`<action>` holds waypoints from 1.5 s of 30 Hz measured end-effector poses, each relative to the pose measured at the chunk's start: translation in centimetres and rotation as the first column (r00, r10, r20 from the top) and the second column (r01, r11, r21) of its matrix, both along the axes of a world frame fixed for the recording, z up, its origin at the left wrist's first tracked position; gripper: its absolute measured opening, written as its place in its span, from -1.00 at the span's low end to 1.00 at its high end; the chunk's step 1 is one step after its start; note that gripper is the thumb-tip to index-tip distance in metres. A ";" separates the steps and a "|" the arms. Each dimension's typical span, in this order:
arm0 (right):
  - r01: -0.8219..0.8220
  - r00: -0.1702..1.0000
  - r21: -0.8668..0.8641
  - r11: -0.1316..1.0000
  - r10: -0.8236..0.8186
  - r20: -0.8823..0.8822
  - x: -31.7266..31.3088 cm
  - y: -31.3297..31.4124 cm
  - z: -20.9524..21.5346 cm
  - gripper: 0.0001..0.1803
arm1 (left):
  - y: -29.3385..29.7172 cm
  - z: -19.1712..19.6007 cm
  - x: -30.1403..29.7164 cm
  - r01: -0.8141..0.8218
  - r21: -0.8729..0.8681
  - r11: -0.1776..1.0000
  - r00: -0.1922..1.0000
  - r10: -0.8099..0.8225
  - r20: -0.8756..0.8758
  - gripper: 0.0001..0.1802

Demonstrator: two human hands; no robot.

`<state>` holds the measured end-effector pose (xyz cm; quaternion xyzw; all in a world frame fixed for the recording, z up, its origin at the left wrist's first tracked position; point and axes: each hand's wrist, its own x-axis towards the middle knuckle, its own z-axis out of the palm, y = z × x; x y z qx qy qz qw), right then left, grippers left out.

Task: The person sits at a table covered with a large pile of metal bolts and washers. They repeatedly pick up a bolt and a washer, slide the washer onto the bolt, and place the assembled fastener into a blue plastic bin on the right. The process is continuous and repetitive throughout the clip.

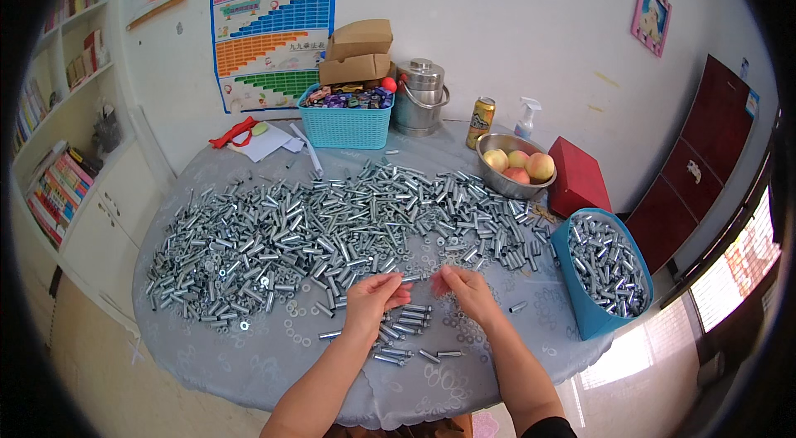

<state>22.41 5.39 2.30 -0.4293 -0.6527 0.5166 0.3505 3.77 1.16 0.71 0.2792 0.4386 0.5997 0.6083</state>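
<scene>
Over the near middle of the table, my left hand (373, 299) is closed, pinching a silvery expansion bolt (413, 278) that points toward the right. At its other end is my right hand (469, 292), with the fingers smeared by motion; whether they touch the bolt cannot be made out. Below and between the hands lies a small group of expansion bolts (406, 324), several side by side. Beyond both hands spreads a wide heap of loose metal sleeves, bolts and washers (307, 227).
At the right edge stands a blue basket (587, 320) full of metal bolts. Farther back are a red box (578, 177), a steel bowl (500, 183) of fruit, a can (480, 123), a spray bottle (526, 118), a steel pot (419, 98) and a turquoise basket (344, 128).
</scene>
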 end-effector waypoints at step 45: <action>0.021 0.695 0.729 0.685 -0.534 0.482 3.9 3.7 -2.6 -0.82 | -0.2 -0.8 0.1 0.122 0.410 0.904 0.597 0.263 -0.758 -0.88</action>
